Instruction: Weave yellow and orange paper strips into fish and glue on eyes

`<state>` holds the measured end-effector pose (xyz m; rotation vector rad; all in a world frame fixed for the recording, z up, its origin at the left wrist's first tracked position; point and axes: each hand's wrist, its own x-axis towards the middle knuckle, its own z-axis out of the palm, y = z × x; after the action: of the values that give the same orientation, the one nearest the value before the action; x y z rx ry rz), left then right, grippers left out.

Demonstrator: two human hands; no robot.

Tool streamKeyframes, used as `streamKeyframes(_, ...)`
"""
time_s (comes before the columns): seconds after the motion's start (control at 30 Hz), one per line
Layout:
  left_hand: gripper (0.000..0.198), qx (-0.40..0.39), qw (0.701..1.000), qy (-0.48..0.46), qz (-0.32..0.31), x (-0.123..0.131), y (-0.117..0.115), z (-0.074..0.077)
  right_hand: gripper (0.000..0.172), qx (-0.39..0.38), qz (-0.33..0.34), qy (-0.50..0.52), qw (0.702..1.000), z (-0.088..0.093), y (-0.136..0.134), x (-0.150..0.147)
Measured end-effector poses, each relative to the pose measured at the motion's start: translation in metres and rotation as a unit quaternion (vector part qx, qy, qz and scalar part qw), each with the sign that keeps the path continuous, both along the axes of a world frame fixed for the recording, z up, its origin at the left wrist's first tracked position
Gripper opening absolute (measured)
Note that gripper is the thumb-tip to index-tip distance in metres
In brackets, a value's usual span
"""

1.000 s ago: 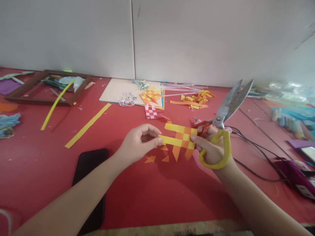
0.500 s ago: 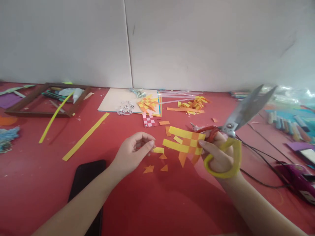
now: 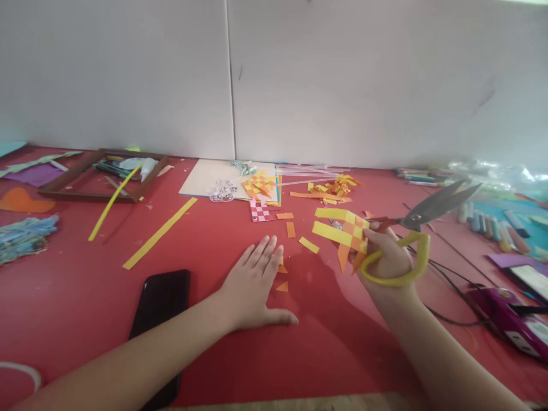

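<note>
My left hand lies palm down over the red table, fingers spread. It partly covers small orange and yellow paper scraps. Raised at the right, my right hand grips a woven paper piece in a yellow and orange check, with loose strips sticking out to the left and below. The same hand carries scissors with yellow and red handles, their blades parted and pointing up to the right. A yellow paper offcut lies between my hands.
A black phone lies beside my left forearm. Yellow strips, a brown frame and blue yarn are at the left. Further back are woven fish shapes and paper cuttings. A purple device with cables sits right.
My left hand has flattened from a curled pose and come down over the scraps. My right hand has shifted slightly right with the woven piece and scissors.
</note>
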<state>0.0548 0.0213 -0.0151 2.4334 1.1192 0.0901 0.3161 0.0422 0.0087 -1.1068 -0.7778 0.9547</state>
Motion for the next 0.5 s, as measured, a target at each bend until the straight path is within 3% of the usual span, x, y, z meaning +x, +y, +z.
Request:
streamKeyframes(0.27,0.104,0.055,0.995,0.009,0.080,0.064,0.050,-0.006,0.025,0.016,0.004,0.055,0.998,0.005,-0.003,-0.010)
streamKeyframes(0.4,0.101,0.085,0.992,-0.014,0.092,0.094,0.075,-0.009,0.031,0.020,-0.005,0.049,0.999,0.005,-0.001,-0.009)
streamKeyframes(0.5,0.080,0.101,0.992,-0.030,0.072,0.111,0.088,-0.014,0.031,0.024,-0.025,0.050,0.998,0.007,-0.001,-0.010)
